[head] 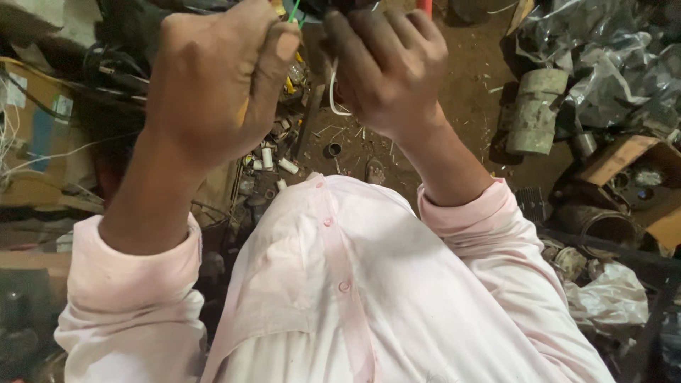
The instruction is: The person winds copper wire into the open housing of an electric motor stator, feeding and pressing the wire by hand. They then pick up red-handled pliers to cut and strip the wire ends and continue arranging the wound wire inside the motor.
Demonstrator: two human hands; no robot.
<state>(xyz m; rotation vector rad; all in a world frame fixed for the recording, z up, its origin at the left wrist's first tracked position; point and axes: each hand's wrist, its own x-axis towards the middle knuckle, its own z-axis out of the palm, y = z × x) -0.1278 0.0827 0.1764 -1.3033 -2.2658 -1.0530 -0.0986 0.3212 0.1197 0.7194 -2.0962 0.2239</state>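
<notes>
Cardboard box (32, 142) sits at the far left. Your left hand (213, 78) is curled tight, pinching a thin green wire (294, 10) at the top edge. Just beside it, your right hand (386, 67) is closed around a white wire (332, 96). Farther right lies a grey cylinder (535, 110).

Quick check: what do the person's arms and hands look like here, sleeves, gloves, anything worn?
Both hands are bare: no gloves, rings or watch show on the left hand or the right hand. The forearms are bare too. Pale pink shirt sleeves are pushed up, bunched at the cuffs, part of a button-front shirt with small pink buttons.
</notes>
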